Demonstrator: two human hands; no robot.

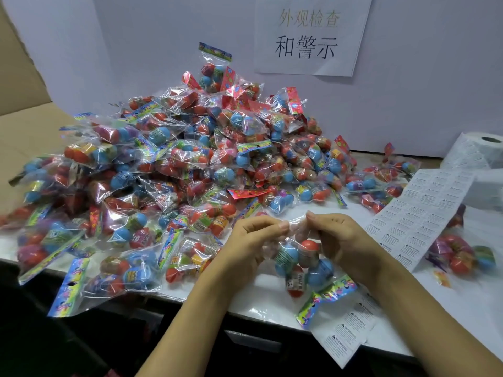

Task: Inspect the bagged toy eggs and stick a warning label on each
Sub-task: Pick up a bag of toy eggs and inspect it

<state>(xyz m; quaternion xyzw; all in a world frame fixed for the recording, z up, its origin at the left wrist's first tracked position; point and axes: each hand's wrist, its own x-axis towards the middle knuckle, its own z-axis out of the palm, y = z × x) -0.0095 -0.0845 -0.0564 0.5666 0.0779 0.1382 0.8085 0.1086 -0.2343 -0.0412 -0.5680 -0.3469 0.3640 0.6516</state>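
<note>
The bag of toy eggs (302, 261) is pinched at its top edge by both hands, left hand (254, 240) and right hand (343, 242); the big pile (190, 159) seems still unlabelled.

A single head-worn camera looked forward and down, close over the white table (261, 300). The heap of bagged eggs (190, 164) lay toward eleven o'clock, the wall sign (310, 36) toward one o'clock.
</note>
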